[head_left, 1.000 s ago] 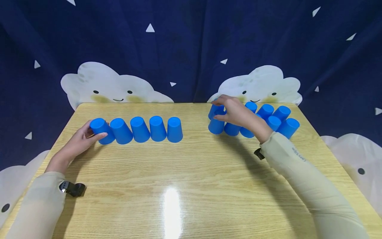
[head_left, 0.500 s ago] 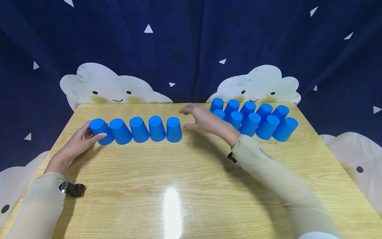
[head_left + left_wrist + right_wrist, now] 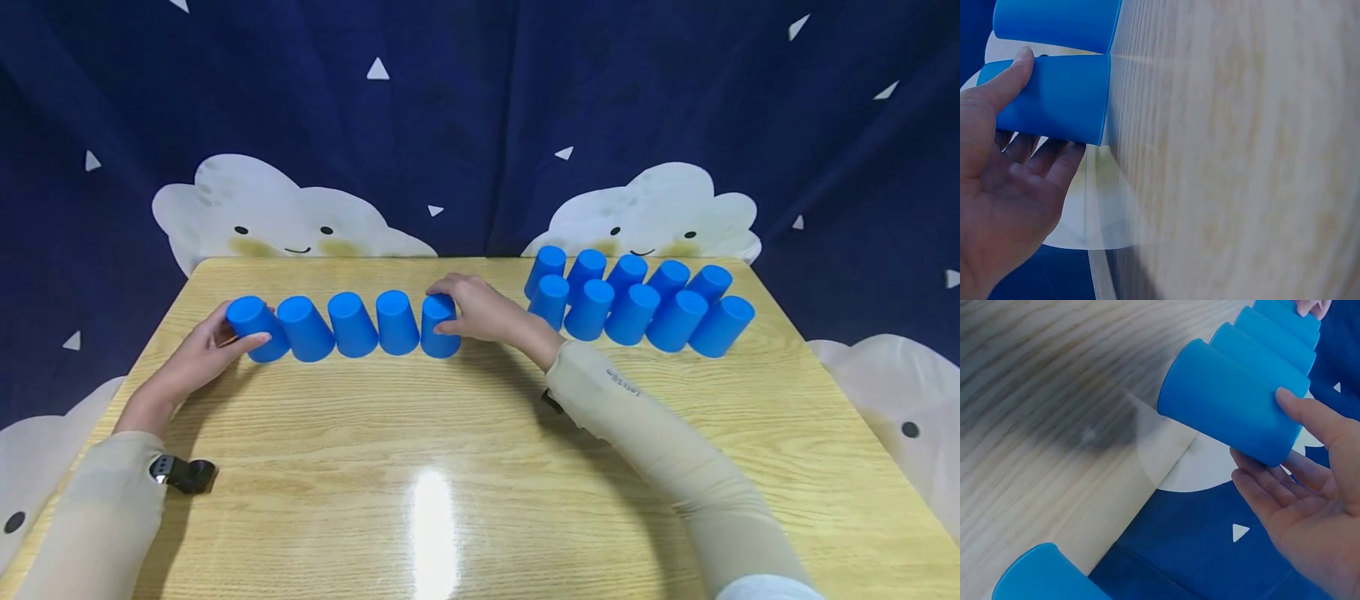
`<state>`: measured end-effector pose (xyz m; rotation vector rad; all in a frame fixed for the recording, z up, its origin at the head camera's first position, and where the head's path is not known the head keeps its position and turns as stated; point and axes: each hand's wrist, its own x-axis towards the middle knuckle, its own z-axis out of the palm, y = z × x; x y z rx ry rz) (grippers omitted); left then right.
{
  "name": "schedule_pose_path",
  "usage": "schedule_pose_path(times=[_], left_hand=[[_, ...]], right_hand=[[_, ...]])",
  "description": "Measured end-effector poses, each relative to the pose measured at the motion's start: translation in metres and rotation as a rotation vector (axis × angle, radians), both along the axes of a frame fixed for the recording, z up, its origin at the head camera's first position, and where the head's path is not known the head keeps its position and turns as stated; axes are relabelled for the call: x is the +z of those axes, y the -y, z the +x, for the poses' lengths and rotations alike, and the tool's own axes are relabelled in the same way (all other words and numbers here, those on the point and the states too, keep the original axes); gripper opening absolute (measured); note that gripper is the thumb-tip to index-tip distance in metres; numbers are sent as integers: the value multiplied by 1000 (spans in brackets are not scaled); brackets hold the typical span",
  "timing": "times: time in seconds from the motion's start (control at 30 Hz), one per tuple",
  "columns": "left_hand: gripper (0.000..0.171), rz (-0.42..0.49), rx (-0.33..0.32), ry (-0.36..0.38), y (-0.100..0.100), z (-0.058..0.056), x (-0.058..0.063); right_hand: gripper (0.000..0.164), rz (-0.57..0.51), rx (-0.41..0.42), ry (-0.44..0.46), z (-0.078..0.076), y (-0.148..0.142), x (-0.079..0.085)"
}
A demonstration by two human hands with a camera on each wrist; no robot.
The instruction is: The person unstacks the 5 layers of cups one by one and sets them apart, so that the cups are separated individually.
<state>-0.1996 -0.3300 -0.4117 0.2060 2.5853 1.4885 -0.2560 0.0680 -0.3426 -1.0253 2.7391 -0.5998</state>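
Observation:
Several blue plastic cups stand upside down in a row on the left half of the table. My left hand [image 3: 202, 350] holds the leftmost cup [image 3: 260, 332] of that row, its thumb [image 3: 1013, 78] on the near side and the fingers passing behind. At the row's other end, my right hand [image 3: 487, 312] grips the rightmost cup [image 3: 438, 310]. In the right wrist view, the thumb lies on one side of this cup [image 3: 1229, 400] and the fingers on the opposite side. Between the two held cups stand the others, among them a middle cup [image 3: 352, 327].
Farther right, several more inverted blue cups [image 3: 633, 317] stand in two rows, front and back. A light wood table [image 3: 322, 450] carries everything. Behind its far edge hangs a navy curtain [image 3: 450, 125] with white clouds and triangles.
My right hand has moved left from the right-hand group of cups to the rightmost cup of the left row and now grips it. The left hand has stayed in place.

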Motion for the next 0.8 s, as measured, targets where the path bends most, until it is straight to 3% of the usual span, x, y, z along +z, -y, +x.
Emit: schedule_pose_path(times=[0.4, 0.8], left_hand=[[72, 0, 7, 16, -1, 1, 2], [74, -8, 12, 26, -1, 0, 2]], right_hand=[[55, -27, -23, -7, 8, -17, 18], [56, -89, -29, -79, 33, -77, 39]])
